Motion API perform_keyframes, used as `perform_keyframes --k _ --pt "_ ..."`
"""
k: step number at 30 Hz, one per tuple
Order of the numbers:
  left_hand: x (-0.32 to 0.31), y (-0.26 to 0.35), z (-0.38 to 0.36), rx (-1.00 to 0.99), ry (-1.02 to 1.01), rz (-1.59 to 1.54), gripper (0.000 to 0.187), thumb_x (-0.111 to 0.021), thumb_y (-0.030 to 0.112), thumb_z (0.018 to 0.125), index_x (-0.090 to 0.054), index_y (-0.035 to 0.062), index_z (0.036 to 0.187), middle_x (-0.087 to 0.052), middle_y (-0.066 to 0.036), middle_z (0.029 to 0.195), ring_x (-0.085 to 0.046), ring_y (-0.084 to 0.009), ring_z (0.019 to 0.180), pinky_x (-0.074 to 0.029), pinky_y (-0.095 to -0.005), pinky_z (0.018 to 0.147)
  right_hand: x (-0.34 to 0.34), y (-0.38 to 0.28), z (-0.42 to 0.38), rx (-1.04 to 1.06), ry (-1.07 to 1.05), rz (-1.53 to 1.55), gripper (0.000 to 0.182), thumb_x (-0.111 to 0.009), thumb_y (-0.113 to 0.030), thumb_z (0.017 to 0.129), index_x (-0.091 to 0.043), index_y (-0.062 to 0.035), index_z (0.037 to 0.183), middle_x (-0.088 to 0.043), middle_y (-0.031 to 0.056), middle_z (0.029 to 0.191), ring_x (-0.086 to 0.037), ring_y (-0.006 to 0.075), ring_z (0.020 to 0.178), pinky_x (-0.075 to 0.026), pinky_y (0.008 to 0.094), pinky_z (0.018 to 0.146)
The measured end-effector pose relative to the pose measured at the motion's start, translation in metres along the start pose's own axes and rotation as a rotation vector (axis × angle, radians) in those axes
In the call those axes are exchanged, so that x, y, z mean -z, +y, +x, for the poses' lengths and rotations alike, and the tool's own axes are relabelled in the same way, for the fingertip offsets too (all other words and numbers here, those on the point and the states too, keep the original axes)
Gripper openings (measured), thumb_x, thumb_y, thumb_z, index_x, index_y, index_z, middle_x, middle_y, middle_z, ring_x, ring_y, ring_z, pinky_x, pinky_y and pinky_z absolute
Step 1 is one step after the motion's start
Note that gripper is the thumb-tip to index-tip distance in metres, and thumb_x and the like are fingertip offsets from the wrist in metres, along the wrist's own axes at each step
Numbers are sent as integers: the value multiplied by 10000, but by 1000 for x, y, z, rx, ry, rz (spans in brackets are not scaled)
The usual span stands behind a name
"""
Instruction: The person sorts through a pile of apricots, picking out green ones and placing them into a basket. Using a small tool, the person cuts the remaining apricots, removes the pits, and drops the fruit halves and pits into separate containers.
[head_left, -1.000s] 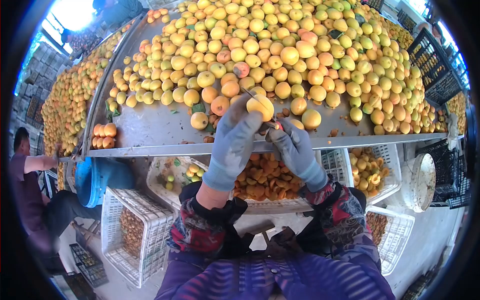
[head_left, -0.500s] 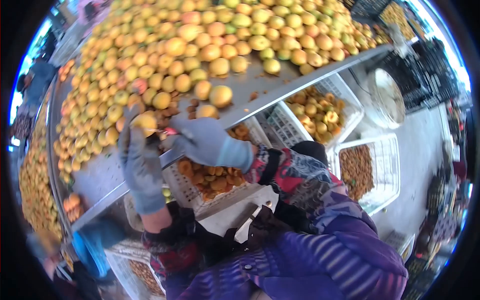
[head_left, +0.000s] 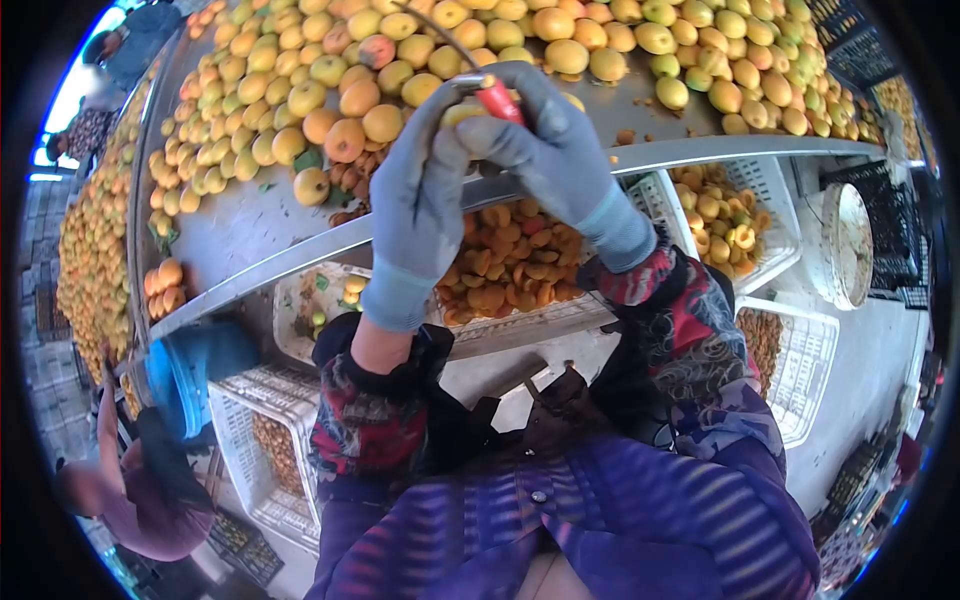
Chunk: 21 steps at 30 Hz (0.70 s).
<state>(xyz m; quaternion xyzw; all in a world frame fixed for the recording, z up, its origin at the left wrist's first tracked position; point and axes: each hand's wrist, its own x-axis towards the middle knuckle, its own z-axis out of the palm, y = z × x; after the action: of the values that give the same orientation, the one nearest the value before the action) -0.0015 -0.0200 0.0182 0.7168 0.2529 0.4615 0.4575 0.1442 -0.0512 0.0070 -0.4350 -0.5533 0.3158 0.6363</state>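
Observation:
Both my hands wear grey-blue gloves and meet above the front edge of the metal table [head_left: 260, 235]. In my right hand [head_left: 560, 150] is a small knife [head_left: 498, 101] with a red handle; its thin dark blade points up and away. My left hand [head_left: 415, 190] is closed around an apricot [head_left: 462, 114], mostly hidden by the fingers, with only a yellow patch showing. Beyond them whole apricots [head_left: 345, 140] cover the tabletop. Below, a white crate [head_left: 530, 325] contains pitted apricot halves [head_left: 510, 265].
Another crate of apricot halves [head_left: 715, 215] stands to the right, beside a white bucket [head_left: 847, 245]. Crates with brown pits stand at right [head_left: 810, 360] and lower left [head_left: 228, 420]. A blue bucket [head_left: 190, 375] is on the left. A person [head_left: 150, 500] bends at the lower left.
Both hands have moved right and closer together, away from the fruit pile. The knife blade now points upward. My view has shifted, and a person has come into sight at lower left.

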Motion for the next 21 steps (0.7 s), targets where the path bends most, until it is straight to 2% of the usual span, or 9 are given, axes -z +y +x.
perform_keyframes --k 1,3,5,7,9,15,18,20,21 --pt "1 -1 0 22 -8 -26 350 -443 188 1005 -510 -40 1261 -618 -76 1066 -565 -100 947 -459 -235 845 -3 -7 1 0 -12 10 318 -692 -259 863 -555 -52 1062 -593 6 913 -592 59 774 -503 202 651" --pt "1 -2 -2 40 -10 -53 356 -442 193 1005 -506 -47 1260 -621 -77 1067 -568 -105 940 -457 -235 847 -6 -27 1 -355 -30 358 299 -680 -231 876 -546 -53 1076 -578 -1 884 -596 58 781 -521 208 635" --pt "-1 -3 -3 51 60 -60 356 -456 184 1000 -503 -54 1259 -627 -80 1064 -566 -110 925 -460 -238 837 -6 -30 -2 -359 -37 243 275 -646 -214 900 -536 -40 1082 -559 -15 842 -575 45 726 -532 211 613" --pt "0 5 -6 6 92 11 351 -453 172 998 -501 -58 1259 -627 -83 1057 -558 -109 916 -459 -240 832 -11 -38 -5 -553 -63 443 245 -623 -217 915 -545 -37 1063 -556 -20 814 -551 29 666 -510 199 563" --pt "2 9 -8 161 76 -70 346 -445 163 998 -500 -59 1258 -626 -90 1048 -552 -103 917 -454 -236 836 -20 -27 -8 -446 -19 474 223 -605 -225 926 -556 -45 1049 -556 -26 774 -532 20 612 -464 179 515" --pt "-1 8 -11 177 104 -94 322 -432 172 999 -526 -47 1215 -627 -69 1003 -544 -86 870 -458 -240 796 -17 -33 -16 -435 -45 276 193 -590 -221 936 -585 -51 1029 -571 -26 750 -510 13 556 -407 168 481" --pt "6 11 -13 347 63 -163 308 -434 181 994 -544 -33 1185 -617 -53 935 -549 -76 780 -469 -214 720 -16 -29 -17 -412 -70 271 189 -592 -218 934 -585 -48 1015 -574 -23 746 -515 19 569 -407 171 485" --pt "13 10 -14 530 -33 -448 311 -422 206 992 -553 -12 1171 -594 -40 861 -549 -65 700 -464 -189 609 -16 -20 -19 -383 -89 250 192 -595 -218 932 -584 -43 1010 -576 -21 741 -517 23 571 -407 172 485" --pt "16 15 -16 530 -28 -449 311 -422 206 992 -553 -12 1171 -594 -40 861 -549 -65 700 -464 -189 609 -15 -12 -20 -270 -117 148 195 -601 -213 926 -586 -36 1004 -580 -12 737 -522 31 571 -407 175 485"
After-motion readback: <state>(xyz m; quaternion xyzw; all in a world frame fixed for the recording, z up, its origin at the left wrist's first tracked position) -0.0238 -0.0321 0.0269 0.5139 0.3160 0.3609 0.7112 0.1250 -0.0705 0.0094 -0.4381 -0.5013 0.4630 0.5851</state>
